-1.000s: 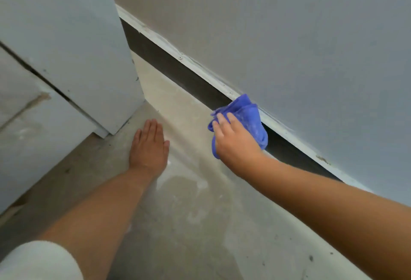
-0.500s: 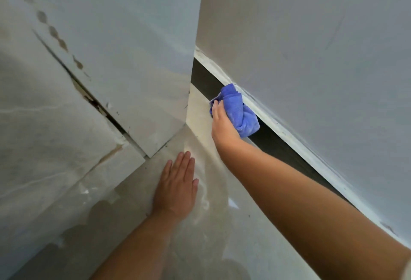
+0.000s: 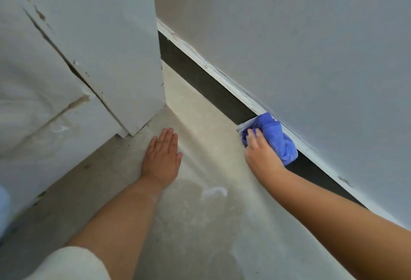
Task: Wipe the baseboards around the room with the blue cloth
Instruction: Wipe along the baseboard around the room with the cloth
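Slid back from corner; right hand (image 3: 262, 155) gripping blue cloth (image 3: 272, 137), pressed on baseboard (image 3: 204, 77) running ahead-left. Left hand (image 3: 162, 157) flat, farther.

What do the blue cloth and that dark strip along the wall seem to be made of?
Blue cloth: soft fuzzy fabric, probably microfibre, bunched in folds under the right hand. Baseboard: smooth, matte, dark hard strip, perhaps tile or painted board; its white top edge looks chipped.

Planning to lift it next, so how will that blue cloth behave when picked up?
Probably floppy: the blue cloth sits bunched in folds under the right hand against the dark baseboard. Likely light, being thin fabric. It shouldn't roll or slip.
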`<act>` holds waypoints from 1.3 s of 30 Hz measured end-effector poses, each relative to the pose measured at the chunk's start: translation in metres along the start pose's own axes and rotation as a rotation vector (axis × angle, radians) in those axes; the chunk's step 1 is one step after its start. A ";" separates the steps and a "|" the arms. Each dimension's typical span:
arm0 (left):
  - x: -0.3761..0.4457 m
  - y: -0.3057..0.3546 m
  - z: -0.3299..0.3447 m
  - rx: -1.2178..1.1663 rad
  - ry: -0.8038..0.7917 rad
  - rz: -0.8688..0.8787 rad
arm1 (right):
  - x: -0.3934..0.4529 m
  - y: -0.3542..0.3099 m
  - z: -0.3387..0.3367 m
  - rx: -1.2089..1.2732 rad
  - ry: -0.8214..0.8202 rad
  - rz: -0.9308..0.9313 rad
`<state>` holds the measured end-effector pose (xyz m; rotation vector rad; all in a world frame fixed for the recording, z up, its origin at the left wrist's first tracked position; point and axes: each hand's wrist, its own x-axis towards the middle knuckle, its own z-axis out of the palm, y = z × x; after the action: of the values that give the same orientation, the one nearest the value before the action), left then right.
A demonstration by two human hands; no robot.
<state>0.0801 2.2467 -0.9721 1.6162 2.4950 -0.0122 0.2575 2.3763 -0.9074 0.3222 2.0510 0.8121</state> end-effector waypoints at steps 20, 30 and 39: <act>-0.033 0.142 0.006 0.110 -0.084 0.584 | -0.154 -0.044 0.132 0.234 -0.108 0.138; -0.033 0.136 0.012 0.081 -0.116 0.507 | -0.205 -0.069 0.179 0.500 0.086 0.320; -0.039 0.148 0.014 0.006 -0.108 0.469 | -0.171 -0.067 0.148 0.435 -0.080 0.339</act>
<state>0.2314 2.2710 -0.9676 2.0985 1.9856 -0.0458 0.4817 2.3025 -0.9001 0.9492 2.1140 0.5268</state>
